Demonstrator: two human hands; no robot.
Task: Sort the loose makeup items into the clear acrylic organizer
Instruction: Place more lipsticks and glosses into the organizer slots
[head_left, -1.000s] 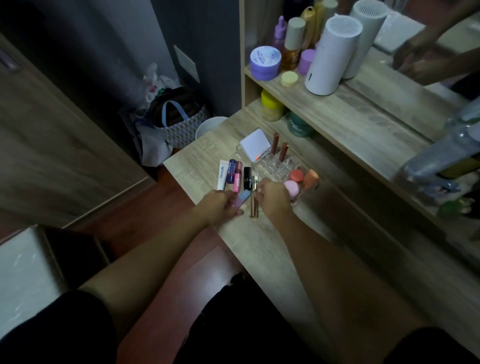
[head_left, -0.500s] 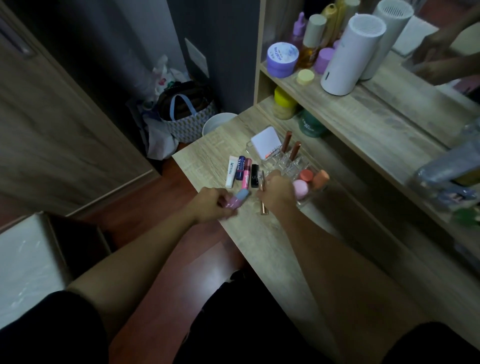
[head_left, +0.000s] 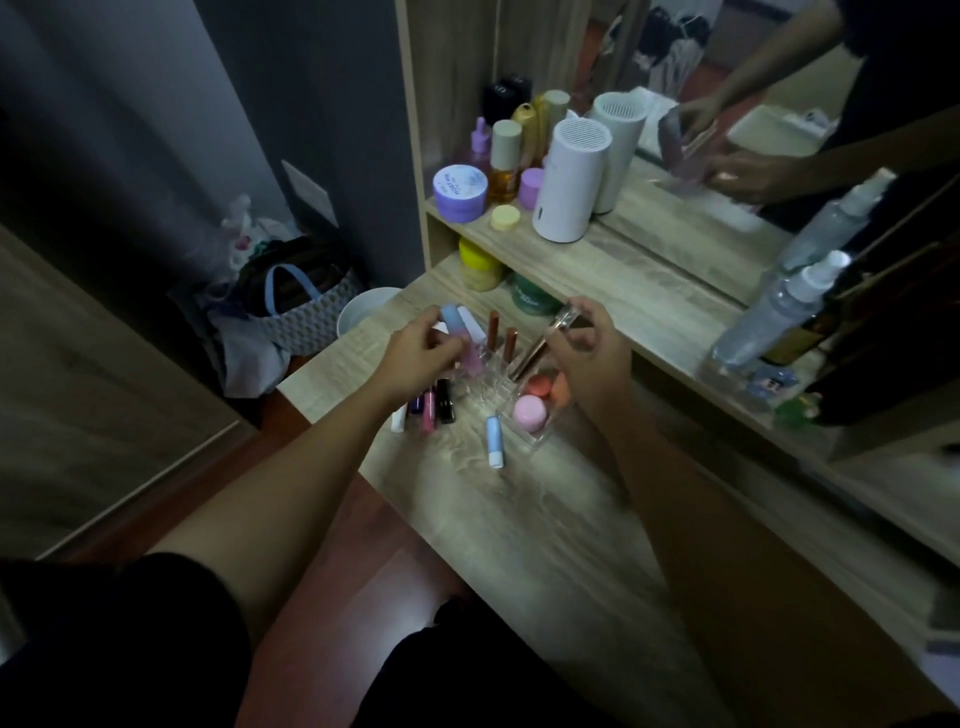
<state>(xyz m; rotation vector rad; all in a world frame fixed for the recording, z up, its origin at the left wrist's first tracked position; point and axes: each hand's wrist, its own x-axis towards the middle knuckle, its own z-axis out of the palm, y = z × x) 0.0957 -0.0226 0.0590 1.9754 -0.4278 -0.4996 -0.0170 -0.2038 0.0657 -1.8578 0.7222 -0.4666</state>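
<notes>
The clear acrylic organizer (head_left: 524, 441) stands on the wooden desk, with two brown lip tubes (head_left: 510, 340) upright in its slots and pink and orange sponges (head_left: 530, 412) in its front compartment. My left hand (head_left: 421, 353) grips a pink tube with a blue cap (head_left: 462, 338) above the organizer's left side. My right hand (head_left: 587, 343) holds a slim rose-gold tube (head_left: 540, 345) tilted over the slots. Several loose tubes (head_left: 431, 408) lie left of the organizer, and a small blue-and-white stick (head_left: 493, 434) lies in front of it.
The shelf above carries a white cylinder (head_left: 569, 182), a purple jar (head_left: 461, 192) and several bottles. A yellow jar (head_left: 479, 265) and a green jar (head_left: 532, 299) sit behind the organizer. Spray bottles (head_left: 789, 306) stand at the right. A bag (head_left: 296, 306) lies on the floor at left.
Both hands have lifted from the desk surface to above the organizer, each carrying its tube. The blue-and-white stick is now uncovered on the desk.
</notes>
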